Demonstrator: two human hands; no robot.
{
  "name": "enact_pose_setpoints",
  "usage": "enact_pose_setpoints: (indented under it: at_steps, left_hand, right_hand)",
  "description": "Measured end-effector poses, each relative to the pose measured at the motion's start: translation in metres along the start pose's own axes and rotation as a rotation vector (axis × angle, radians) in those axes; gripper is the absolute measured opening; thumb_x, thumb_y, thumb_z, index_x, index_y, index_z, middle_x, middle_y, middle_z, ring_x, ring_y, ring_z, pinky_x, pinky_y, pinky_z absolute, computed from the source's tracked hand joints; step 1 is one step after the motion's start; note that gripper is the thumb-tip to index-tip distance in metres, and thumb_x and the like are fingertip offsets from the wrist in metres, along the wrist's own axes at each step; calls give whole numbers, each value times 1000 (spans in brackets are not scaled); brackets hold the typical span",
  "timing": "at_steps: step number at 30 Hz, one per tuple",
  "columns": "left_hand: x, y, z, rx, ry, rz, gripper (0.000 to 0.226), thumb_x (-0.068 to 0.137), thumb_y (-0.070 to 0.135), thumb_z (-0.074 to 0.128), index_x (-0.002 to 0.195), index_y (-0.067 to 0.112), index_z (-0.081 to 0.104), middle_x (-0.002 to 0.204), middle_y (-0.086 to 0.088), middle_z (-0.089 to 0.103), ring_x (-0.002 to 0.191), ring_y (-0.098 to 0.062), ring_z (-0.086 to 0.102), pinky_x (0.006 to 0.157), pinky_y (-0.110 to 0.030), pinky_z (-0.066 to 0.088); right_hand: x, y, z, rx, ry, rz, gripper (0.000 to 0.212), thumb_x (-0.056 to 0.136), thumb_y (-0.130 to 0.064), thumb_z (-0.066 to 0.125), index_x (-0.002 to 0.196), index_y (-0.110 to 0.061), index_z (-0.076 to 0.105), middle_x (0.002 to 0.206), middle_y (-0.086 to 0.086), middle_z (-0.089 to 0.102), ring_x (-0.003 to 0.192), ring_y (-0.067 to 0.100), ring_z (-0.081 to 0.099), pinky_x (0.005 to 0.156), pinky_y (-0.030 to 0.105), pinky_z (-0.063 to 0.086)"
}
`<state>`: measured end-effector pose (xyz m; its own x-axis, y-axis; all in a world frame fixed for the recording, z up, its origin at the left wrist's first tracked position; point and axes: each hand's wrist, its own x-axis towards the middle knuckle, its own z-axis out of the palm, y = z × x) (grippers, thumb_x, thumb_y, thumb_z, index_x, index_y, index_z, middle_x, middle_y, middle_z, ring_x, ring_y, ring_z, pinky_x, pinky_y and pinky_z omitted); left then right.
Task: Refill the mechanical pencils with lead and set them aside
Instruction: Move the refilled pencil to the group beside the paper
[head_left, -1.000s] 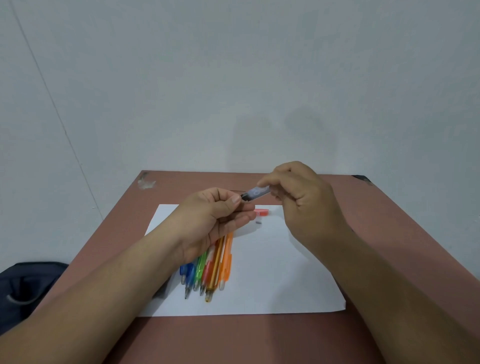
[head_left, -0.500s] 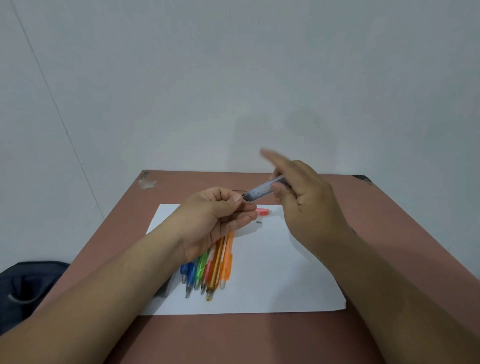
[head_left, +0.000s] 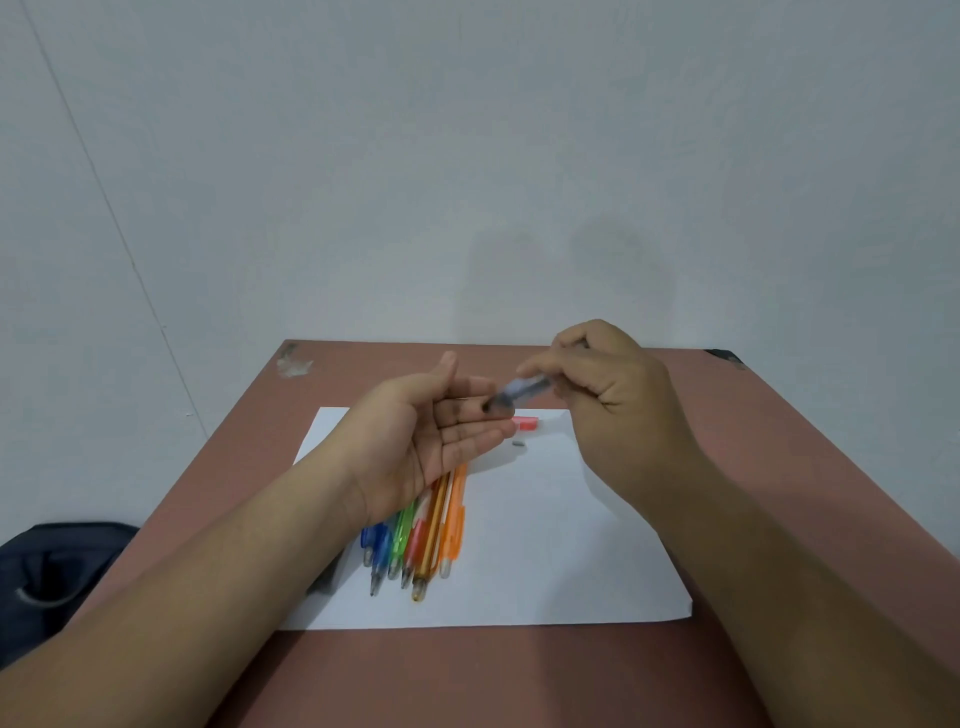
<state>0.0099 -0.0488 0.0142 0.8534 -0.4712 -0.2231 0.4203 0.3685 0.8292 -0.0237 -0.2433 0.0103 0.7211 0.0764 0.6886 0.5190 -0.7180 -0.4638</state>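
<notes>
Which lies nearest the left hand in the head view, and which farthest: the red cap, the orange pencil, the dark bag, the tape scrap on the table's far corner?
From the left hand:
1. Orange pencil, partly under the palm.
2. Red cap, just past the fingertips on the paper.
3. Tape scrap, far left corner of the table.
4. Dark bag, off the table, low left.

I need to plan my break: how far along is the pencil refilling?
Nothing clearly looks done. In hand: the right hand tips a clear lead tube over the open left hand. Left: the coloured plastic mechanical pencils lie bunched on the white paper sheet; none is set apart.
</notes>
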Motion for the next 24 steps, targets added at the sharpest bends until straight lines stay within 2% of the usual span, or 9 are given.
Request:
enact_pose_setpoints:
  at_steps: [2, 4, 7, 10, 13, 16, 17, 20, 24]
  left_hand:
    - [0, 0, -1, 1, -10, -8, 53, 103, 40, 45, 122, -8, 59, 114, -29, 69, 106, -39, 70, 86, -38, 60]
    - [0, 0, -1, -2, -14, -13, 56, 103, 43, 43, 119, -8, 60, 113, -30, 69, 106, -39, 70, 86, -39, 60]
    - [0, 0, -1, 8, -16, -20, 58, 103, 45, 42, 119, -8, 61, 114, -30, 69, 107, -38, 70, 87, -39, 60]
    - [0, 0, -1, 3, -16, -23, 57, 103, 45, 43, 117, -8, 61, 112, -30, 69, 105, -38, 70, 84, -38, 61]
    - [0, 0, 0, 14, -23, -33, 58, 103, 46, 42, 118, -7, 61, 112, -30, 69, 105, -37, 70, 83, -37, 61]
    - [-1, 0, 1, 20, -37, -41, 61, 103, 47, 42, 120, -8, 59, 113, -31, 69, 106, -37, 70, 84, -36, 61]
    - [-1, 0, 1, 22, -38, -44, 61, 103, 47, 42, 120, -8, 59, 112, -32, 68, 106, -37, 70, 85, -36, 61]
    - [-1, 0, 2, 26, -36, -44, 62, 102, 48, 41, 122, -9, 59, 112, -32, 69, 105, -37, 71, 85, -36, 60]
    - [-1, 0, 1, 11, -38, -38, 63, 102, 48, 42, 124, -9, 57, 114, -31, 68, 106, -36, 70, 83, -36, 61]
  right_hand:
    - [1, 0, 0, 7, -1, -7, 30, 97, -7, 51, 110, -21, 75, 94, -8, 55, 90, 8, 57, 77, 16, 44]
    - [2, -2, 0, 33, 18, 15, 42, 100, -1, 51, 127, -27, 68, 97, -10, 55, 93, 10, 58, 79, 16, 48]
    - [2, -2, -2, 54, -1, 35, 29, 99, -4, 53, 113, -18, 75, 93, -8, 55, 88, 13, 57, 76, 13, 45]
    - [1, -3, -1, 56, 11, 24, 41, 99, 1, 52, 125, -27, 69, 96, -7, 55, 91, 11, 58, 80, 16, 48]
    - [1, -4, -2, 54, 1, 35, 33, 98, 0, 54, 113, -21, 74, 92, -11, 53, 87, 5, 56, 75, 11, 41]
    - [2, -7, -3, 94, 25, 62, 49, 100, -2, 52, 130, -39, 62, 96, -10, 55, 88, 7, 56, 75, 10, 42]
    - [2, -7, -3, 93, 32, 57, 47, 100, -3, 51, 129, -39, 63, 96, -8, 55, 87, 8, 56, 74, 12, 43]
    - [1, -3, -1, 31, 42, -14, 30, 96, -1, 54, 109, -16, 76, 95, -4, 57, 88, 10, 59, 76, 13, 44]
    - [1, 1, -1, 59, 32, -8, 32, 95, 9, 56, 107, -12, 77, 95, -1, 58, 88, 13, 60, 76, 14, 46]
